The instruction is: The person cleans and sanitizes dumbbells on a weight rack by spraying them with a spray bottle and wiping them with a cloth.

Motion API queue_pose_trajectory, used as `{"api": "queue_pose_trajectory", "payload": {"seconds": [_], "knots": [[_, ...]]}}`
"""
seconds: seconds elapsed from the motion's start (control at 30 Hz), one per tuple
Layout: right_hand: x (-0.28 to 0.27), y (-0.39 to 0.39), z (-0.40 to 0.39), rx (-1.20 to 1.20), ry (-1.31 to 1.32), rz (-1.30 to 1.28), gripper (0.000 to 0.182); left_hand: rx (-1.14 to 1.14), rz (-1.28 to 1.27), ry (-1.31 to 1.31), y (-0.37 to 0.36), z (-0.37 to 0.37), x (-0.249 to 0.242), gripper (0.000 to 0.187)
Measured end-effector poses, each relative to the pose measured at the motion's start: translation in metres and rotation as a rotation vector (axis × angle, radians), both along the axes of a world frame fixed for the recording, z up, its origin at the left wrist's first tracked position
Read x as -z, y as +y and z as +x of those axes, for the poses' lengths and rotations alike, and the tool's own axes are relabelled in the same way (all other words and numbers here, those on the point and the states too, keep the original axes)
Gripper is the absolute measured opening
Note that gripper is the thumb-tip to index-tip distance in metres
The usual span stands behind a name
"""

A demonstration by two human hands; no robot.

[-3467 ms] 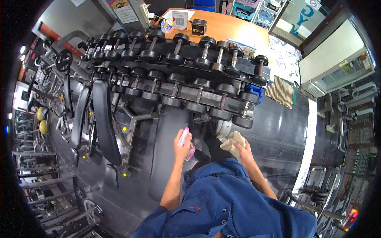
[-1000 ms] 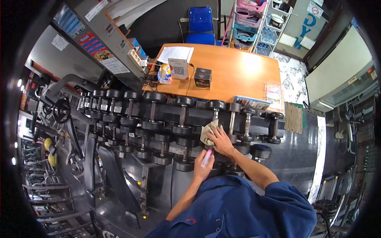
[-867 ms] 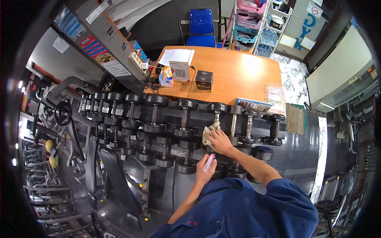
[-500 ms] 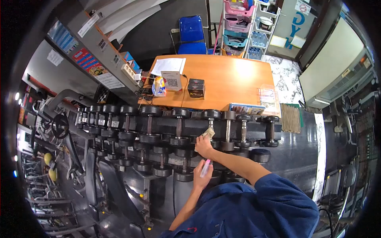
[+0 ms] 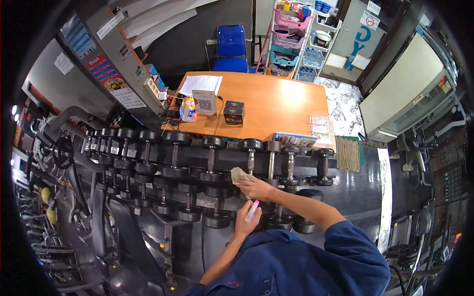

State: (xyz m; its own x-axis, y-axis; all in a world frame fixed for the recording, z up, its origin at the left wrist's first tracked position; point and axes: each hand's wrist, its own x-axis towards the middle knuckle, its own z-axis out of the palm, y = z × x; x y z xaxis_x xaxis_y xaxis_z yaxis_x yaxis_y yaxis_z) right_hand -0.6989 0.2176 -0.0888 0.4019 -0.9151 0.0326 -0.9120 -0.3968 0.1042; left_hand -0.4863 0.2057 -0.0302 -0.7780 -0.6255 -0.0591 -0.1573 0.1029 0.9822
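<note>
My right hand [image 5: 257, 188] is closed on a beige cloth [image 5: 238, 175], held at the near end of a dumbbell [image 5: 251, 160] on the upper rack row. That dumbbell's near head is mostly hidden by the hand. Lower down and close to my body, my left hand [image 5: 244, 221] wraps around a small clear bottle [image 5: 252, 212] with a pink top, which tilts to the upper right. Just beyond the right hand lie a dumbbell with a shiny bare-metal handle [image 5: 271, 163] and another with a dark handle [image 5: 211, 160].
Two rows of dumbbells fill the rack [image 5: 229, 165]. Behind it, a wooden table [image 5: 276, 98] carries a black box [image 5: 234, 113], a QR-code stand [image 5: 204, 102], papers and a calendar [image 5: 295, 139]. A weight bench [image 5: 123, 232] stands left; a fridge [image 5: 405, 84] is far right.
My right hand and the cloth have moved from the dumbbell's handle down and to the left, toward its near head. The left hand keeps the bottle. The camera view has shifted slightly.
</note>
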Motion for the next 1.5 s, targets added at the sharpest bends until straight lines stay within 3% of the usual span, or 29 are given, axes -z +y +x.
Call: {"api": "queue_pose_trajectory", "payload": {"seconds": [0.07,0.1,0.2,0.23,0.33,0.37,0.47,0.7,0.8,0.93,1.03,1.2,1.33,1.5], "knots": [[0.001,0.021,-0.018,-0.002,-0.113,-0.043,0.068,0.023,-0.067,0.051,-0.003,0.001,0.001,0.022],[0.002,0.028,-0.025,0.050,-0.193,0.086,0.087,0.033,-0.102,0.075,-0.005,0.002,0.001,0.022],[-0.009,0.050,-0.026,0.318,-0.498,0.187,0.085,0.026,-0.088,0.068,-0.010,0.008,0.001,0.022],[0.003,0.051,-0.022,0.406,-0.611,0.122,0.073,0.014,-0.073,0.058,-0.013,0.011,0.001,0.022],[0.015,0.024,-0.001,0.632,-0.753,0.010,0.062,-0.018,-0.048,0.037,-0.018,0.022,0.005,0.023],[0.007,0.009,0.010,0.573,-0.717,-0.196,0.048,-0.032,-0.060,0.037,-0.020,0.024,0.011,0.023],[0.013,-0.025,0.035,0.473,-0.350,-0.184,0.045,-0.057,-0.035,0.004,-0.023,0.030,0.018,0.023],[0.045,-0.068,0.064,0.715,-0.034,-0.028,0.042,-0.092,-0.027,-0.014,-0.027,0.034,0.029,0.021],[0.036,-0.067,0.066,0.740,-0.149,-0.085,0.041,-0.090,-0.010,0.024,-0.026,0.031,0.024,0.021],[0.009,-0.013,0.041,0.571,-0.532,-0.242,0.055,-0.118,0.032,0.055,-0.022,0.028,0.027,0.022],[0.014,0.018,0.045,0.723,-0.709,-0.285,0.058,-0.096,-0.053,0.017,-0.024,0.029,0.018,0.022],[0.046,0.001,0.051,1.035,-0.931,-0.401,0.049,-0.134,0.127,-0.051,-0.016,0.034,0.015,0.023],[0.026,-0.028,0.061,1.156,-0.702,-0.254,0.046,-0.118,0.070,-0.035,-0.018,0.043,0.025,0.022],[0.025,-0.043,0.064,0.628,-0.259,-0.246,0.042,-0.145,0.026,-0.013,-0.025,0.055,0.030,0.023]]}}
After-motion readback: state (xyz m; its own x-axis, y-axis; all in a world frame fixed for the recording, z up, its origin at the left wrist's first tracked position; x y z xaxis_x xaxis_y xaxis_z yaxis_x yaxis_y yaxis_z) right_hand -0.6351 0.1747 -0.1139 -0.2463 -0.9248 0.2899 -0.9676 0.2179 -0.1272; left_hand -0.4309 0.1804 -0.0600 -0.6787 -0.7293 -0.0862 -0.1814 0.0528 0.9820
